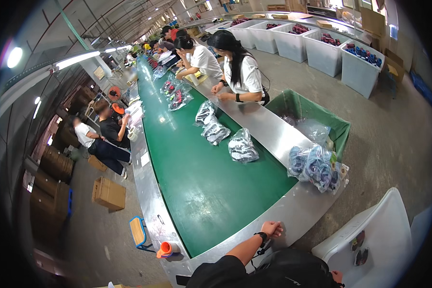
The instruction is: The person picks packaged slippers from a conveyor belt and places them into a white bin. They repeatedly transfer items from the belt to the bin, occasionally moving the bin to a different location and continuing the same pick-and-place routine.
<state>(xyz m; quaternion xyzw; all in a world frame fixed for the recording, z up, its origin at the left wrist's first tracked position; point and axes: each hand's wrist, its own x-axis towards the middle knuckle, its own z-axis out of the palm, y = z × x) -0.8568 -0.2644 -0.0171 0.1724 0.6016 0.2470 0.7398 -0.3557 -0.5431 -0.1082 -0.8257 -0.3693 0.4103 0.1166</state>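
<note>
My left hand, with a dark watch on the wrist, rests on the metal edge at the near end of the green conveyor belt. Its fingers are curled in and I see nothing in them. Only a small part of my right hand shows at the lower edge, beside a white bin holding a few dark shoes; its fingers are mostly hidden. Clear-bagged blue-grey shoes lie on the metal ledge ahead of my left hand. On the belt sit bagged black-and-white shoes.
Workers line the belt's right side; others are on the left. A green-lined container with plastic bags stands right of the ledge. White bins of shoes stand behind. An orange cup sits on the left edge near a stool.
</note>
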